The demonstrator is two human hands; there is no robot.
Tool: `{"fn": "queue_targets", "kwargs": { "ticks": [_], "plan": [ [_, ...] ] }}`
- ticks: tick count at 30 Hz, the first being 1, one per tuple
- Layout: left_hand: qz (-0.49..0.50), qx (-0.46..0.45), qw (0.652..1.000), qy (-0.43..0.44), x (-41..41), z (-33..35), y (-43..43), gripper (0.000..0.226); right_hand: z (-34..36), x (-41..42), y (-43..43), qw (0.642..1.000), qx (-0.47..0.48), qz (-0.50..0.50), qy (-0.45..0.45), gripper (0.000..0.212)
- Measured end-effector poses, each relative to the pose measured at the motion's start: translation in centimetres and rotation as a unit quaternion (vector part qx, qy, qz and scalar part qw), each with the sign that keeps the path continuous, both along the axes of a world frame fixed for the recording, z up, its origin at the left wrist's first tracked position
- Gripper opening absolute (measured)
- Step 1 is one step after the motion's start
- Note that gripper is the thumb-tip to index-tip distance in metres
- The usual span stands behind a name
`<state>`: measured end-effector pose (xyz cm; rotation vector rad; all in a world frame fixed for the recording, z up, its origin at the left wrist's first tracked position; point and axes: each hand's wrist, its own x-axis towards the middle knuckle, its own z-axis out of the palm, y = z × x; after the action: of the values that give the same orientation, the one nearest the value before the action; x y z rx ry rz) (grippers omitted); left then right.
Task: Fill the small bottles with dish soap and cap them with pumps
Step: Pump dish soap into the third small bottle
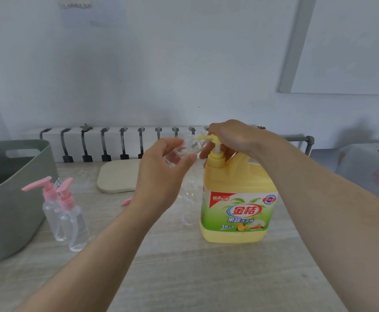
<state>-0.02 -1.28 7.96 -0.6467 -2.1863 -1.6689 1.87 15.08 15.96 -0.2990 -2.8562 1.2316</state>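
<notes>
Grey tub (8,210), capped bottles (77,224), forearm (116,239) hiding probable pump (125,202)

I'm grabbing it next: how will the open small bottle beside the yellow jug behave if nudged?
The open bottle looks empty and clear, so probably very light. Standing tall and narrow beside the soap jug, it would likely tip at a nudge, and its round body might then roll.

A pale bluish-white painted wall (184,64) rises behind the grip; a white slatted unit with black brackets (114,143) runs just beyond it, a grey-framed white panel (353,46) upper right, light wood-grain tabletop (184,266) beneath.
</notes>
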Motion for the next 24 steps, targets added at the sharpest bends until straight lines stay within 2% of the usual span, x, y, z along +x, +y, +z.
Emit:
{"fn": "queue_targets", "kwargs": {
  "ticks": [5,10,20,24],
  "plan": [
    [-0.003,-0.007,1.000,-0.001,0.0,0.0,-0.1,0.034,-0.1,-0.5,0.1,0.999,0.036,-0.012,0.001,0.047],
    [-0.005,-0.009,1.000,-0.001,0.0,0.0,-0.1,0.034,-0.3,-0.3,0.1,1.000,0.026,0.000,-0.009,0.047],
    [0.004,-0.006,1.000,-0.003,0.0,0.4,-0.3,0.035,-0.1,-0.6,1.2,0.996,-0.087,0.017,-0.030,0.059],
    [0.008,-0.011,1.000,0.003,0.1,0.4,-0.3,0.036,-0.3,-0.7,1.3,0.996,-0.090,0.011,-0.023,0.060]
  ]
}}
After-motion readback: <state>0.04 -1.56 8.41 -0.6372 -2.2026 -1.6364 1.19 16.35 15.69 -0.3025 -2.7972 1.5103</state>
